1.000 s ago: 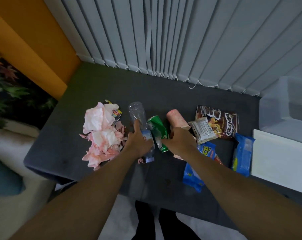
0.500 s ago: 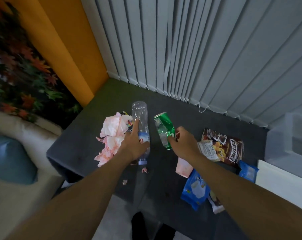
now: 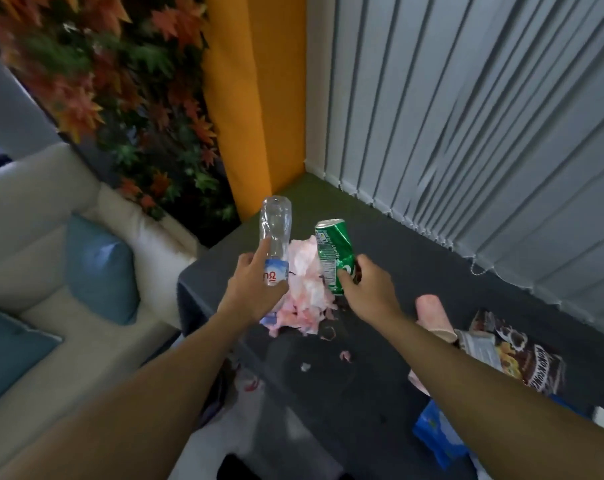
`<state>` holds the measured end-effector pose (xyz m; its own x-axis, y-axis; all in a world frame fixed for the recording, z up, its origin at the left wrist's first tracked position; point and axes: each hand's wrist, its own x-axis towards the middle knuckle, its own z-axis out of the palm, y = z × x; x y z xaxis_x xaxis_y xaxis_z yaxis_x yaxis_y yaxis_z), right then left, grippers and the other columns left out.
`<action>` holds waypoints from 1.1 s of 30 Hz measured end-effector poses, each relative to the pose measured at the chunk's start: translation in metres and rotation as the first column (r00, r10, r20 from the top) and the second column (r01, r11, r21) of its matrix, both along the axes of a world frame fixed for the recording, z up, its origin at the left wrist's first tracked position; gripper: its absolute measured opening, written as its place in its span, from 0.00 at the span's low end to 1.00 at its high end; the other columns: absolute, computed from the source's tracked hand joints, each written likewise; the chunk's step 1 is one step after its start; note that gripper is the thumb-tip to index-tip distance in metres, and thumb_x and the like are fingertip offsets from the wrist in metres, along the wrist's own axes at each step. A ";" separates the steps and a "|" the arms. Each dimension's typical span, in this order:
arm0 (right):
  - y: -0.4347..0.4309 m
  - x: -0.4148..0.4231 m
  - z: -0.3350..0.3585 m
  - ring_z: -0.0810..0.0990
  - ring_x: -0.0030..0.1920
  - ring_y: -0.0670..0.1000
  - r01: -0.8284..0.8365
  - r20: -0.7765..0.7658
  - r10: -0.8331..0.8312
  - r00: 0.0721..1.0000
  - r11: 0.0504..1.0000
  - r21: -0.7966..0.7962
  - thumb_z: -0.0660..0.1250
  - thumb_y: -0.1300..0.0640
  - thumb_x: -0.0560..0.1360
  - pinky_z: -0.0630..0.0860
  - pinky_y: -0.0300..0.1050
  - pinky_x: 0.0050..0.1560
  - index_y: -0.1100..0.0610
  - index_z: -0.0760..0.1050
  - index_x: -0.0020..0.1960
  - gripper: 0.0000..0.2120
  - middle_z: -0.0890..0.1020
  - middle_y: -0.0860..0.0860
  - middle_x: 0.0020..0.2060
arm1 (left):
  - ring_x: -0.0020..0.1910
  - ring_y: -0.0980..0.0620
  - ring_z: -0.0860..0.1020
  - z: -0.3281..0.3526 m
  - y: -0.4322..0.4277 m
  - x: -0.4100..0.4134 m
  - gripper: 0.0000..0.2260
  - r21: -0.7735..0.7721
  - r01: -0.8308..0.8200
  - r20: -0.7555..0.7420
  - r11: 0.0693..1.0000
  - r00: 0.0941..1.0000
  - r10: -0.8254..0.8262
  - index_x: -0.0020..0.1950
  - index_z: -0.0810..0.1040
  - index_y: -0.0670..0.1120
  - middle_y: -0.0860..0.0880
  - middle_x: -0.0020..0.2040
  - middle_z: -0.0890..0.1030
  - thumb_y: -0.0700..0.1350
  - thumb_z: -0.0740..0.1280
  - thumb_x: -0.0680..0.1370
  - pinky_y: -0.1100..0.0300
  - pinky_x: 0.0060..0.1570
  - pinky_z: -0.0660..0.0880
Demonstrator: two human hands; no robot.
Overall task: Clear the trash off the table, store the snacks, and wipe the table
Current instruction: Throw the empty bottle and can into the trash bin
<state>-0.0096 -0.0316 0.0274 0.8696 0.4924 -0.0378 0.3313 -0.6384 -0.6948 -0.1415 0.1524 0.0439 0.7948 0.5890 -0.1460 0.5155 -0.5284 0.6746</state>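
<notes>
Both bottle (image 3: 275, 230) and can (image 3: 333, 254) have been raised off the counter (image 3: 328, 393) since 0.5 s ago and are held above the tissues (image 3: 307, 296). The bottle is clasped round its label by the left grip (image 3: 250, 292), base uppermost; the tilted can is held at its lower end by the right grip (image 3: 366, 292). Leftover drink could be dripped from the tilted can. Tissue scraps by the edge could be swept off by a forearm. Snacks (image 3: 522, 362) lie untouched at the right.
</notes>
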 end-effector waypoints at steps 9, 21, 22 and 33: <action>0.133 -0.094 -0.015 0.78 0.36 0.49 -0.138 -0.039 0.139 0.989 0.989 0.044 0.66 0.51 0.78 0.71 0.45 0.34 0.54 0.73 0.47 0.07 0.80 0.47 0.37 | 0.61 0.42 0.75 -0.026 0.115 -0.115 0.38 0.016 -0.140 -0.025 0.990 0.990 0.141 0.80 0.58 0.55 0.45 0.68 0.70 0.46 0.72 0.73 0.52 0.59 0.72; 0.241 -0.195 -0.102 0.76 0.37 0.54 -0.345 -0.171 0.316 0.933 0.922 -0.177 0.65 0.50 0.76 0.71 0.49 0.38 0.55 0.69 0.44 0.09 0.78 0.50 0.36 | 0.60 0.38 0.75 -0.130 0.192 -0.245 0.36 -0.172 -0.329 -0.319 0.929 0.911 0.263 0.79 0.60 0.59 0.42 0.64 0.69 0.50 0.71 0.73 0.54 0.54 0.71; 0.245 -0.199 -0.111 0.77 0.38 0.54 -0.351 -0.185 0.318 0.930 0.916 -0.192 0.65 0.49 0.76 0.71 0.49 0.38 0.54 0.69 0.43 0.09 0.78 0.50 0.36 | 0.58 0.37 0.75 -0.141 0.194 -0.251 0.35 -0.191 -0.340 -0.346 0.921 0.901 0.261 0.78 0.62 0.59 0.42 0.63 0.69 0.51 0.72 0.73 0.54 0.54 0.72; 0.262 -0.238 -0.254 0.79 0.41 0.54 -0.374 -0.435 0.189 0.880 0.841 -0.391 0.67 0.50 0.74 0.78 0.52 0.42 0.53 0.72 0.44 0.07 0.80 0.50 0.38 | 0.60 0.38 0.75 -0.278 0.209 -0.282 0.34 -0.295 -0.465 -0.587 0.834 0.778 0.226 0.79 0.60 0.55 0.41 0.65 0.69 0.54 0.69 0.76 0.56 0.51 0.68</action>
<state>-0.2476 0.2307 -0.2268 0.5703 0.5593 -0.6016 0.3272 -0.8265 -0.4581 -0.4232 0.3618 -0.2341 0.2822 0.5982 -0.7500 0.9320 0.0146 0.3623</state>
